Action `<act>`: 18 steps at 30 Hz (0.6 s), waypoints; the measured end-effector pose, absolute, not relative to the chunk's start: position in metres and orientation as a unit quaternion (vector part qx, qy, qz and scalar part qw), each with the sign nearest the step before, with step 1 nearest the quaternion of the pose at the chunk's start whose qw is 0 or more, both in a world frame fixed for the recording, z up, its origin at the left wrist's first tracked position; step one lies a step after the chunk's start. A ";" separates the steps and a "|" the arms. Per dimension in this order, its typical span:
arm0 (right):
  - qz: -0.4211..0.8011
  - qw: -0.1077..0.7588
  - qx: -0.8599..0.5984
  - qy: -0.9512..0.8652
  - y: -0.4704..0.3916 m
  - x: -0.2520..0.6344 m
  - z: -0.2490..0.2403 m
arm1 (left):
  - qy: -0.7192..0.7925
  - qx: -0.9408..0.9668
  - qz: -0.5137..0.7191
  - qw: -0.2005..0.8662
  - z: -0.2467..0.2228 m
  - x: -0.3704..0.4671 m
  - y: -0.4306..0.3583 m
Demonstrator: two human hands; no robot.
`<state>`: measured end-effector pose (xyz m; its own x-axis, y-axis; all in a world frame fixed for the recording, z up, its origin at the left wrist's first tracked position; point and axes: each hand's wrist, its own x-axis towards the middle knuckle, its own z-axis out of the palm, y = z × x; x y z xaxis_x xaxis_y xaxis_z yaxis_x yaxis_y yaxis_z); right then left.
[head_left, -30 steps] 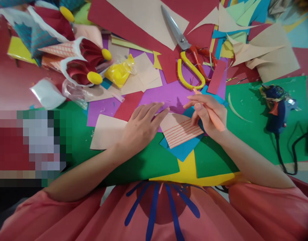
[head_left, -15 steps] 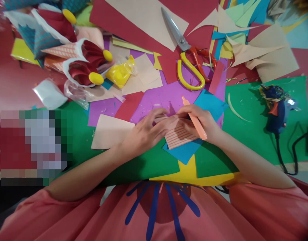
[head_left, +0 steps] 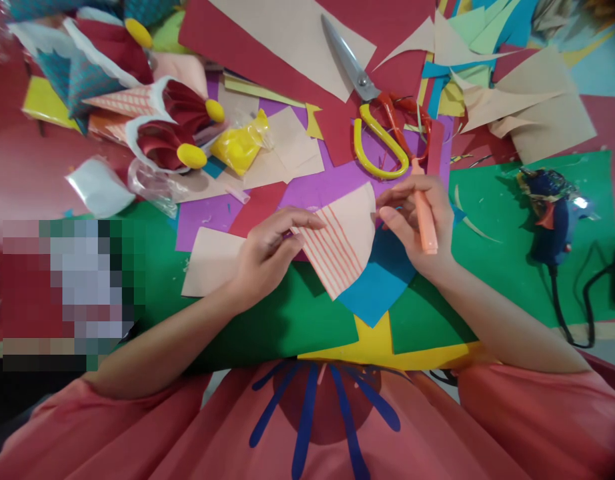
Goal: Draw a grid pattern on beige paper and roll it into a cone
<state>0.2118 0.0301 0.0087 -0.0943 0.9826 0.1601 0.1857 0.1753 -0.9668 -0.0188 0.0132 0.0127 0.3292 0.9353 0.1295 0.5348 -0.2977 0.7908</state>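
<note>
Both forearms are angling inward; left hand, curled, is pinching striped paper at corner; right hand, half-open, is holding orange marker, fingertips hovering beside paper.

Left hand apparently pinching, right hand half-curled.

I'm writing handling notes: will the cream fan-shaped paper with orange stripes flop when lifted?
The cream fan-shaped striped paper seems fairly stiff: with the left hand at its pointed end, it looks nearly flat. It is probably light, being a thin sheet. Its sharp lower corner might bend easily.
</note>
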 end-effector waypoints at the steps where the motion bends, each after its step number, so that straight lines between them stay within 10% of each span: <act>1: 0.419 0.488 -0.485 -0.592 0.030 0.212 0.009 | 0.487 0.755 0.293 0.327 0.011 -0.019 0.014; 18: 0.497 0.374 -0.484 -0.616 0.035 0.214 0.011 | 0.377 0.900 0.181 0.124 -0.003 -0.015 0.014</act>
